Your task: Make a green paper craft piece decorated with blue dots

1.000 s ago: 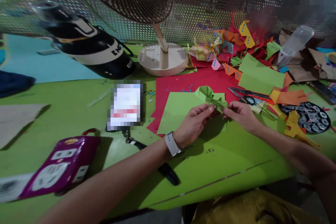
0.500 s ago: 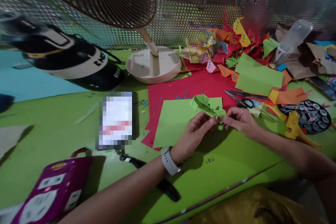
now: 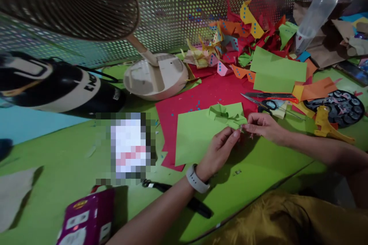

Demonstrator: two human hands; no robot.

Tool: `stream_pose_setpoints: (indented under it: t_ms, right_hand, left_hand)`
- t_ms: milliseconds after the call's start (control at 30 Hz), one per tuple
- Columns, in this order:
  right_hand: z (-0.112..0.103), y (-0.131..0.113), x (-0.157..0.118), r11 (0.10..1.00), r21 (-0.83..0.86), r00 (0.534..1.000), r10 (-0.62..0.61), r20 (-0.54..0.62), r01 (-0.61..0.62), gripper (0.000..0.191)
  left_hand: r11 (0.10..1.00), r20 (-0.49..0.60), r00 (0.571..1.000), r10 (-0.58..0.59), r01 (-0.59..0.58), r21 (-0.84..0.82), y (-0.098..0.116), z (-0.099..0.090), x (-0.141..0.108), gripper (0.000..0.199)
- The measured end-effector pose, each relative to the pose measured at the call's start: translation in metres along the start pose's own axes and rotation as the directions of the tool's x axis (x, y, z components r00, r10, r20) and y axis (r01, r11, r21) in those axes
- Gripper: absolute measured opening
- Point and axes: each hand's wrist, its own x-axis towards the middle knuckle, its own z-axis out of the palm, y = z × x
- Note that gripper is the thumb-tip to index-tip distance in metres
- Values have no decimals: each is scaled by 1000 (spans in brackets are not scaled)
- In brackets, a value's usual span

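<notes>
A folded green paper piece is pinched at its near edge between the fingertips of both hands. My left hand, with a grey watch band at the wrist, holds it from the left, thumb and fingers together. From the right, my right hand closes thumb and forefinger on the same near corner; the fine detail between the fingertips is too small to make out. Under the piece lies a flat green sheet on a larger red sheet. Scissors and a utility knife rest beyond my right hand.
Cut paper shapes with blue dots are heaped at the back. A yellow glue gun and black round tray lie right. A fan base, black bottle and purple pouch stand or lie to the left.
The view has shifted, so the fan and bottle sit further left. Both hands keep their pinch on the folded green paper, with only slight finger movement.
</notes>
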Motion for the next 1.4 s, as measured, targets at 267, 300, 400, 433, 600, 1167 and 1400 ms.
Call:
stream_pose_setpoints:
  t_ms: [267, 300, 400, 433, 600, 1167, 1400]
  right_hand:
    - [2, 2, -1, 999, 35, 999, 33, 32, -34, 48]
    - [2, 2, -1, 999, 39, 999, 27, 40, -28, 48]
    - [3, 4, -1, 1000, 31, 999, 4, 54, -5, 49]
    - [3, 4, -1, 1000, 23, 999, -4, 54, 3, 49]
    - [3, 4, -1, 1000, 11, 998, -12, 69, 12, 48]
    - [4, 7, -1, 997, 12, 993, -71, 95, 70, 43]
    - [3, 6, -2, 1000, 25, 989, -8, 151, 5, 43]
  left_hand:
    - [999, 2, 1000, -25, 25, 38, -5, -1, -3, 52]
    - [998, -1, 1000, -27, 27, 48, -5, -2, -3, 53]
    - [997, -10, 1000, -24, 25, 77, -3, -2, -5, 51]
    - [996, -13, 1000, -23, 24, 81, -2, -2, -5, 51]
    - [997, -20, 1000, -12, 14, 77, -4, -3, -5, 48]
    - [997, -46, 999, -16, 19, 73, -13, -6, -6, 45]
    - [993, 21, 996, -91, 92, -68, -9, -6, -6, 49]
